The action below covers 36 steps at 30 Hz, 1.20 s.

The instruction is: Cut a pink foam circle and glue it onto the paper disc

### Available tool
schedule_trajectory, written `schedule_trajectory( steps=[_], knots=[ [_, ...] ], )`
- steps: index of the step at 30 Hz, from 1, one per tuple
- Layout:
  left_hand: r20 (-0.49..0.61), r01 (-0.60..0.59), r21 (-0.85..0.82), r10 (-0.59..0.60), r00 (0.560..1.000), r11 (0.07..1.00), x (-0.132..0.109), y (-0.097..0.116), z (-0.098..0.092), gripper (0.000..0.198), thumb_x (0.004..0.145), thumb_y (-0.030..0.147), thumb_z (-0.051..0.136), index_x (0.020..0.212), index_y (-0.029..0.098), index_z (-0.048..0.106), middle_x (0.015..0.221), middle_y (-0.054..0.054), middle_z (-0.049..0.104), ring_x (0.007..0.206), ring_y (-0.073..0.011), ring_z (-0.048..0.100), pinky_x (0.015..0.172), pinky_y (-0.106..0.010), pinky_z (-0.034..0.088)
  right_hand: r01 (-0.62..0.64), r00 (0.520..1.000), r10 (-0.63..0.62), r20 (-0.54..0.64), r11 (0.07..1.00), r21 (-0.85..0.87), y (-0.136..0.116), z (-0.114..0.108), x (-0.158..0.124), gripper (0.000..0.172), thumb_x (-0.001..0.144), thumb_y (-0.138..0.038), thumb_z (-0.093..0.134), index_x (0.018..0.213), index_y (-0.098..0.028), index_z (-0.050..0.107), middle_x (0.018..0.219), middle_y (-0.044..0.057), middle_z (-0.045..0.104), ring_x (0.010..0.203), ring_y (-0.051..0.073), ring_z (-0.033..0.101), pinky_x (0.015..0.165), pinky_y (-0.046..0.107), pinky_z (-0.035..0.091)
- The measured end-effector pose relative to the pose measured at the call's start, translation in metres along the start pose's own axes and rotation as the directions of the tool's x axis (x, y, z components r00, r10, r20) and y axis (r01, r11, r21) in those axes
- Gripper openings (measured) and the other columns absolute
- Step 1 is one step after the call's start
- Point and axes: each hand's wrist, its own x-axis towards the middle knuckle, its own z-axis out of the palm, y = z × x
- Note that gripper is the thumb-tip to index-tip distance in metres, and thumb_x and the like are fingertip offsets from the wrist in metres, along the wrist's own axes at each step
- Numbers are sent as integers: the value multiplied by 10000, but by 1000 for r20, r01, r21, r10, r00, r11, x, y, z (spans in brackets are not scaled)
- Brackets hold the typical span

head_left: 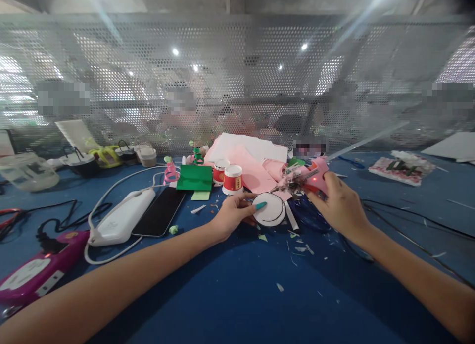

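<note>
My left hand (pixel 234 214) pinches a white round paper disc (pixel 270 210) with a dark drawn outline, holding it just above the blue table (pixel 237 289). My right hand (pixel 339 205) is wrapped round a pink hot glue gun (pixel 312 176) with a glue stick jutting up to the right. The gun's nozzle points left, a little above the disc. Two small red and white cups (pixel 232 179) stand just behind the disc, beside green paper (pixel 194 177) and pink paper sheets (pixel 249 172).
A black phone (pixel 159 212) and a white power bank (pixel 122 217) with cables lie at left. A purple device (pixel 35 273) sits at the near left edge. Paper scraps litter the blue table. A perforated metal screen (pixel 237 81) closes the back. Black cords trail at right.
</note>
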Motion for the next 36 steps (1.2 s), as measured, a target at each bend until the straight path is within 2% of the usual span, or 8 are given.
schedule_trajectory(
  steps=[17, 28, 36],
  knots=[
    [11, -9, -3, 9, 1000, 1000, 0, -1, -1, 455, 616, 341, 769, 975, 116, 605, 617, -7, 653, 467, -99, 591, 476, -208, 502, -4, 1000, 4, -30, 1000, -4, -2, -1, 1, 64, 827, -254, 464, 858, -199, 451, 747, 74, 575, 686, 238, 558, 527, 305, 350],
    [-37, -25, -54, 23, 999, 998, 2, -3, -3, 372, 634, 239, 740, 956, 128, 591, 627, 1, 646, 482, -103, 597, 483, -216, 511, -15, 999, 14, -31, 1000, -18, 5, -1, 1, 49, 814, -217, 482, 840, -197, 445, 748, 76, 590, 692, 236, 555, 538, 300, 331],
    [-75, -22, -88, 16, 997, 996, 1, 1, -1, 381, 635, 221, 752, 959, 114, 583, 651, -5, 653, 518, -116, 614, 507, -232, 529, -13, 998, 11, -56, 999, -46, 9, -1, 3, 47, 812, -212, 473, 820, -206, 427, 736, 59, 578, 688, 229, 559, 515, 288, 311]
  ],
)
